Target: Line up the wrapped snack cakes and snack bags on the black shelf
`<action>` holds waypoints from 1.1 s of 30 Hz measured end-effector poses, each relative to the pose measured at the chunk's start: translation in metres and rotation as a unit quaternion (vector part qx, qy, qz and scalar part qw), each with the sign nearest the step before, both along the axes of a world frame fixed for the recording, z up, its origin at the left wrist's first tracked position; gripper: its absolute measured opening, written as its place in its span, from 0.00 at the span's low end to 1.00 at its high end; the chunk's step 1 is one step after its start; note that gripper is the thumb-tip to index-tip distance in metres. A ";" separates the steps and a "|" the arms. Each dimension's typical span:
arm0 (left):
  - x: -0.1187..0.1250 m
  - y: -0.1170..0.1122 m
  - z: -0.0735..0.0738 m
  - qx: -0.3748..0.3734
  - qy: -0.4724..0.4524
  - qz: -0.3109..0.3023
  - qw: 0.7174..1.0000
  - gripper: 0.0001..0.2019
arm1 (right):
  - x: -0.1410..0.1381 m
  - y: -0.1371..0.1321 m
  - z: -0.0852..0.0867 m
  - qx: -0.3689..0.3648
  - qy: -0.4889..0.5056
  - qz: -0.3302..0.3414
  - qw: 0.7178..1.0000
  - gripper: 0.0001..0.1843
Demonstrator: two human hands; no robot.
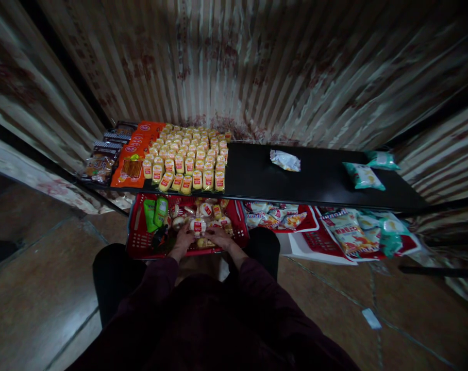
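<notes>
Hands [184,239], half curled, flank a red-labelled packet [198,226] in a red basket [239,224]; their grip I cannot tell.

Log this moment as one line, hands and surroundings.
left hand: at red-labelled pastry pack; right hand: beside same pack; red basket: beneath both hands; black shelf: wrapped yellow cakes beside orange bag

Wrapped cakes [189,165] lie left on the shelf [247,178], pillow bags [363,176] near its right edge, a basket [136,232] below its front.

The shelf [322,181] offers room between the white packet [285,160] and teal bags [363,176].
</notes>
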State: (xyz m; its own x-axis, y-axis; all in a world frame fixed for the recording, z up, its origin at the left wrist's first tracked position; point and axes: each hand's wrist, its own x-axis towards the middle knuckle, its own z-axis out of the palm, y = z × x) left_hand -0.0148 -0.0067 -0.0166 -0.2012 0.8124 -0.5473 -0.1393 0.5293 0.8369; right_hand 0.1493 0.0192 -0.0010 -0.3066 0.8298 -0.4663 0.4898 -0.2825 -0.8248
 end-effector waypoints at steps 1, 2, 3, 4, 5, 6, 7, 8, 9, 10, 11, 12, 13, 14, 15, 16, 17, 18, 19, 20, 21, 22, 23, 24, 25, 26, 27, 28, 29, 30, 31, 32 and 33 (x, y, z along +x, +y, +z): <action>0.001 0.000 0.002 -0.011 -0.006 -0.004 1.000 0.28 | 0.001 0.000 -0.004 0.003 -0.003 -0.026 1.000 0.18; 0.002 0.000 0.004 -0.018 -0.014 -0.008 1.000 0.30 | 0.001 0.001 -0.007 0.005 -0.007 -0.057 0.998 0.19; 0.002 -0.001 0.007 -0.023 -0.023 -0.010 0.999 0.32 | 0.002 0.002 -0.011 0.004 -0.009 -0.090 0.996 0.19; 0.003 -0.001 0.009 -0.025 -0.031 -0.016 0.999 0.34 | 0.003 0.003 -0.014 0.002 -0.011 -0.118 0.993 0.19; 0.003 -0.001 0.012 -0.026 -0.038 -0.024 0.999 0.34 | 0.005 0.003 -0.016 -0.001 -0.012 -0.138 0.990 0.19; 0.003 -0.002 0.014 -0.025 -0.044 -0.035 0.998 0.33 | 0.005 0.004 -0.018 -0.003 -0.012 -0.150 0.989 0.18; 0.003 -0.002 0.017 -0.023 -0.049 -0.048 0.997 0.30 | 0.006 0.004 -0.019 -0.003 -0.007 -0.156 0.988 0.18; 0.003 -0.002 0.019 -0.022 -0.056 -0.060 0.996 0.26 | 0.007 0.005 -0.020 -0.004 0.006 -0.158 0.987 0.17; 0.003 -0.003 0.020 -0.022 -0.066 -0.070 0.995 0.23 | 0.007 0.005 -0.020 -0.008 0.027 -0.163 0.986 0.17; 0.003 -0.003 0.022 -0.022 -0.075 -0.079 0.994 0.20 | 0.007 0.004 -0.020 -0.016 0.057 -0.172 0.983 0.18; 0.003 -0.003 0.023 -0.021 -0.082 -0.088 0.993 0.19 | 0.006 0.004 -0.021 -0.029 0.092 -0.185 0.978 0.19; 0.004 -0.003 0.024 -0.018 -0.084 -0.096 0.992 0.18 | 0.006 0.004 -0.020 -0.045 0.127 -0.201 0.970 0.20; 0.004 -0.003 0.025 -0.015 -0.083 -0.103 0.991 0.19 | 0.006 0.004 -0.020 -0.064 0.154 -0.217 0.962 0.21; 0.005 -0.003 0.026 -0.010 -0.082 -0.110 0.990 0.19 | 0.005 0.004 -0.019 -0.085 0.175 -0.231 0.953 0.22; 0.005 -0.003 0.026 -0.004 -0.083 -0.115 0.990 0.19 | 0.005 0.004 -0.018 -0.106 0.191 -0.241 0.946 0.23; 0.005 -0.003 0.027 -0.001 -0.087 -0.116 0.989 0.19 | 0.005 0.004 -0.016 -0.127 0.206 -0.246 0.939 0.23; 0.005 -0.004 0.027 0.002 -0.094 -0.112 0.989 0.20 | 0.005 0.004 -0.014 -0.145 0.221 -0.250 0.932 0.22; 0.004 -0.004 0.027 0.005 -0.104 -0.106 0.989 0.20 | 0.006 0.004 -0.012 -0.159 0.235 -0.250 0.926 0.21; 0.003 -0.004 0.027 0.010 -0.115 -0.098 0.988 0.21 | 0.006 0.005 -0.009 -0.167 0.249 -0.250 0.921 0.19; 0.002 -0.004 0.027 0.016 -0.126 -0.089 0.988 0.21 | 0.007 0.005 -0.005 -0.170 0.261 -0.250 0.917 0.17; 0.001 -0.004 0.027 0.023 -0.136 -0.078 0.987 0.21 | 0.009 0.005 -0.001 -0.169 0.272 -0.251 0.913 0.16; 0.000 -0.005 0.027 0.029 -0.148 -0.067 0.986 0.21 | 0.010 0.004 0.002 -0.167 0.284 -0.252 0.910 0.14; -0.001 -0.005 0.028 0.035 -0.160 -0.056 0.985 0.21 | 0.011 0.004 0.006 -0.166 0.295 -0.254 0.906 0.13; -0.002 -0.005 0.028 0.039 -0.172 -0.046 0.983 0.20 | 0.013 0.003 0.010 -0.169 0.308 -0.256 0.901 0.13; -0.002 -0.005 0.029 0.040 -0.181 -0.037 0.982 0.20 | 0.014 0.002 0.013 -0.173 0.320 -0.258 0.895 0.12; -0.002 -0.005 0.029 0.040 -0.184 -0.029 0.982 0.20 | 0.015 0.001 0.015 -0.179 0.329 -0.258 0.891 0.12; -0.002 -0.005 0.030 0.040 -0.182 -0.022 0.982 0.20 | 0.016 0.000 0.017 -0.184 0.335 -0.257 0.888 0.12; -0.001 -0.004 0.031 0.040 -0.177 -0.018 0.983 0.20 | 0.017 -0.001 0.019 -0.189 0.339 -0.254 0.886 0.11; -0.001 -0.004 0.031 0.041 -0.170 -0.014 0.985 0.21 | 0.017 -0.002 0.020 -0.193 0.342 -0.251 0.885 0.11; 0.000 -0.003 0.032 0.043 -0.164 -0.012 0.985 0.22 | 0.017 -0.002 0.021 -0.196 0.344 -0.249 0.884 0.11; 0.000 -0.003 0.033 0.045 -0.160 -0.010 0.986 0.24 | 0.017 -0.003 0.022 -0.200 0.346 -0.248 0.882 0.11; 0.000 -0.002 0.034 0.045 -0.159 -0.007 0.986 0.26 | 0.017 -0.004 0.023 -0.205 0.348 -0.249 0.880 0.11; 0.000 -0.002 0.034 0.044 -0.156 -0.003 0.987 0.28 | 0.017 -0.004 0.024 -0.211 0.351 -0.252 0.877 0.11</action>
State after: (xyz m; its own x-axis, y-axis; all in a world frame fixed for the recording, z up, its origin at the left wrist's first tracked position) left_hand -0.0146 -0.0083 0.0178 -0.0291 0.8600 -0.5095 -0.3942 0.4585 0.7965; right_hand 0.1664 0.0150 0.0234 -0.2841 0.7417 -0.6076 -0.3712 -0.6694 -0.6435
